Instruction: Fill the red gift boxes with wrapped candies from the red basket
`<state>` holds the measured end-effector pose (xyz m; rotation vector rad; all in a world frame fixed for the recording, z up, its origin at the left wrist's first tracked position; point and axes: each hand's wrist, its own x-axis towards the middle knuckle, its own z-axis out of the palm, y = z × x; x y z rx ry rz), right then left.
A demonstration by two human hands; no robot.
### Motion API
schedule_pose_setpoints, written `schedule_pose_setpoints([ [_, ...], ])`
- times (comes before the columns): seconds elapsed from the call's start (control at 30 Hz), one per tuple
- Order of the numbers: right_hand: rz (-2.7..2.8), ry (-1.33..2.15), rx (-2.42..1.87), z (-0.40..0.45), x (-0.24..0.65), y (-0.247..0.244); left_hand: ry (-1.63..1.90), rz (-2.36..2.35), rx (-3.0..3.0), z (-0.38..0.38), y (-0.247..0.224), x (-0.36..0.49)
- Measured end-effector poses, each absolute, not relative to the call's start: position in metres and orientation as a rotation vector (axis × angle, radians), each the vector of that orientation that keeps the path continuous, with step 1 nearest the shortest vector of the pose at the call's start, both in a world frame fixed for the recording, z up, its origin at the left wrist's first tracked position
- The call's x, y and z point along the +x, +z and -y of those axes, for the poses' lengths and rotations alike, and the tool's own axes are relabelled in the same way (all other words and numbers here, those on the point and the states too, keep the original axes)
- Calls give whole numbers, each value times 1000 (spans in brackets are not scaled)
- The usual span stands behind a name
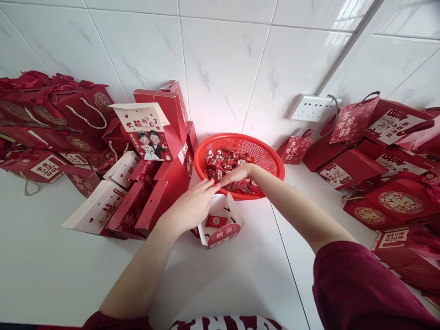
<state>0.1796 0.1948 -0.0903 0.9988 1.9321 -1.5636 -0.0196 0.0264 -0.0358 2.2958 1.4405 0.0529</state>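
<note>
A red mesh basket point(275, 176) by the wall holds many small wrapped candies point(223, 160). My right hand point(237, 176) reaches over its near rim, fingers curled down and partly hidden; what they hold cannot be made out. My left hand point(194, 206) lies just left of it, fingers stretched toward the right hand's fingertips, thumb hidden. Below the hands stands a small open carton point(225, 234), white inside with a red front flap. One red wrapped candy point(216, 222) lies in it. The left hand is over the carton's back left edge; whether it touches cannot be told.
Open red and white boxes point(151, 201) stand at the left, beside my left forearm. Red gift boxes with rope handles point(85, 110) are stacked behind them. More red gift boxes point(392, 169) fill the right side. A white power strip point(314, 108) is against the tiled wall.
</note>
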Motion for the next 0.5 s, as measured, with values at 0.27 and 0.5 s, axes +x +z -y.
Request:
schedule_pose_setpoints([
  [0.27,-1928,-1626,973,-191,178,-86,74,-1429,2323,-29,-40,-21],
  [0.5,-1971,-1660,960,-195,183,-88,109,-1414,2332,-28,-41,-22],
])
